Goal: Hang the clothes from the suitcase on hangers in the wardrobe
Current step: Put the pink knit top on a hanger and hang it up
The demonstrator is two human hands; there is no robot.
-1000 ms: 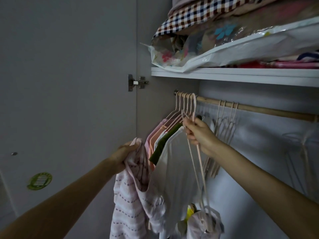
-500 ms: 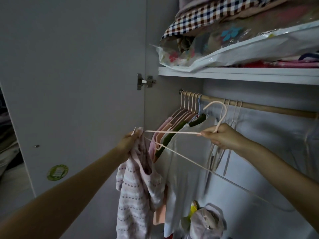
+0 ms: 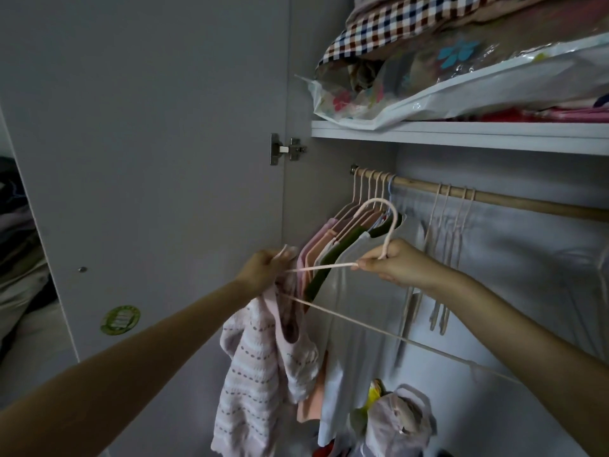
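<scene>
My left hand (image 3: pixel 263 270) grips the neck of a pink striped knit garment (image 3: pixel 260 364), which hangs down below it. My right hand (image 3: pixel 398 267) holds a pale pink hanger (image 3: pixel 384 222) at the base of its hook, off the rail. One arm of the hanger reaches left to the garment's neck at my left hand; its bottom bar runs down to the right. Behind the hands, several hung clothes (image 3: pixel 333 255) crowd the left end of the wooden rail (image 3: pixel 514 199). Several bare hangers (image 3: pixel 451 245) hang further right.
The open wardrobe door (image 3: pixel 148 159) stands at the left with a green sticker (image 3: pixel 120 319). Above the rail a white shelf (image 3: pixel 461 135) carries bagged bedding (image 3: pixel 461 61). A pale bag (image 3: pixel 398 420) and other items lie on the wardrobe floor.
My right hand took the pink hanger off the rail and swung it level. Its left arm now meets the garment's neck at my left hand.
</scene>
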